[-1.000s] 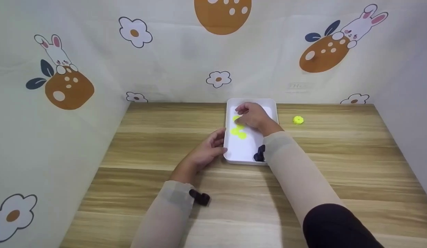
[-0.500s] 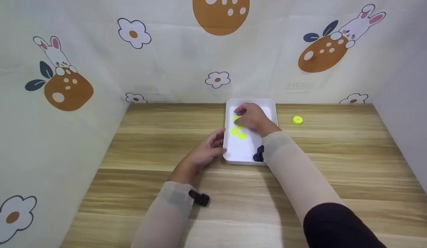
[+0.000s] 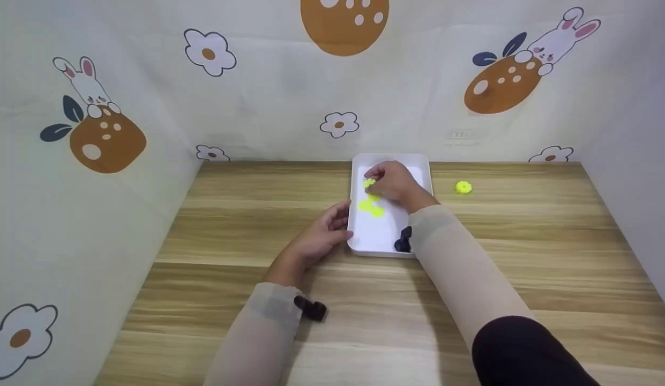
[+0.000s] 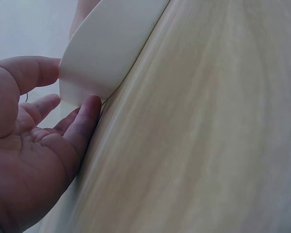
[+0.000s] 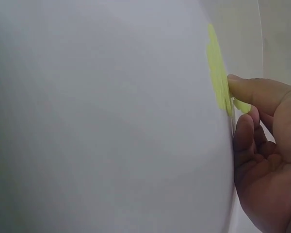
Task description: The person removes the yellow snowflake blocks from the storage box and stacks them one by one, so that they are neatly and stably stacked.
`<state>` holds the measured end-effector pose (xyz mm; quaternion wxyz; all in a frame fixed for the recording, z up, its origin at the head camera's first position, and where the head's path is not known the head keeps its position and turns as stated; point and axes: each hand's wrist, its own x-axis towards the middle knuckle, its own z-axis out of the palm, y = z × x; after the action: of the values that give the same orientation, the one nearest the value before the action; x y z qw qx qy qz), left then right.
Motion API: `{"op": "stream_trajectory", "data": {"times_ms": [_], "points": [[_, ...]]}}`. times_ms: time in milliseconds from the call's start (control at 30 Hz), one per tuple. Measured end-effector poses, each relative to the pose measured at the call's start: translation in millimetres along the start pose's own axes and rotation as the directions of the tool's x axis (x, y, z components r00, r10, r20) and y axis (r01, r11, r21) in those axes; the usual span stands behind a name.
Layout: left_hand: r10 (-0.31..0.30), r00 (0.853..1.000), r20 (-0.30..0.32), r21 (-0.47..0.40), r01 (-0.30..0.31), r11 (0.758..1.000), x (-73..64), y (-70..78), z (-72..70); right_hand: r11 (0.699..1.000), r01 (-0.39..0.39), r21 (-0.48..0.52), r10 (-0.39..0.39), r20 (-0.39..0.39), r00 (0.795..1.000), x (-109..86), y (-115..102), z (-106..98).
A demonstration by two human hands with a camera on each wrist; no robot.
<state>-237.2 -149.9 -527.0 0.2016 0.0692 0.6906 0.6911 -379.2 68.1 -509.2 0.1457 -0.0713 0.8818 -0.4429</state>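
Note:
A white tray [image 3: 383, 236] stands at the back middle of the table. My left hand [image 3: 321, 236] rests at its left side, thumb and fingertips touching the wall; in the left wrist view the fingers [image 4: 76, 131] lie loosely against the outer wall. Over the tray, my right hand [image 3: 394, 182] pinches a small yellow scalloped piece [image 5: 241, 106] between thumb and finger, mostly hidden by them. Flat yellow patches [image 3: 376, 211] lie on the tray floor below that hand. A streaked yellow patch [image 5: 217, 73] shows beside the thumb in the right wrist view.
Right of the tray sits a yellow flower-shaped piece [image 3: 463, 187] on the wood-grain table [image 3: 219, 230]. A patterned cloth wall [image 3: 278, 107] rises close behind the tray. Small black cameras [image 3: 311, 308] are worn at both wrists.
The yellow piece at my right fingertips now shows a patterned, scalloped surface where it looked plain before. Both hands stay in nearly the same place, and the tray has not moved.

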Motion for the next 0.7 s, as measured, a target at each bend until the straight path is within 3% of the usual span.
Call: {"op": "stream_trajectory", "data": {"times_ms": [367, 700], "points": [[-0.026, 1.0, -0.014, 0.003, 0.026, 1.0, -0.6, 2.2, 1.5, 1.0, 0.007, -0.013, -0.007, -0.011, 1.0, 0.4, 1.6, -0.6], [-0.006, 1.0, -0.008, 0.01, 0.006, 1.0, -0.4, 1.3, 0.6, 0.994, -0.006, 0.112, 0.011, -0.046, 0.999, 1.7, 6.5, -5.9]]}}
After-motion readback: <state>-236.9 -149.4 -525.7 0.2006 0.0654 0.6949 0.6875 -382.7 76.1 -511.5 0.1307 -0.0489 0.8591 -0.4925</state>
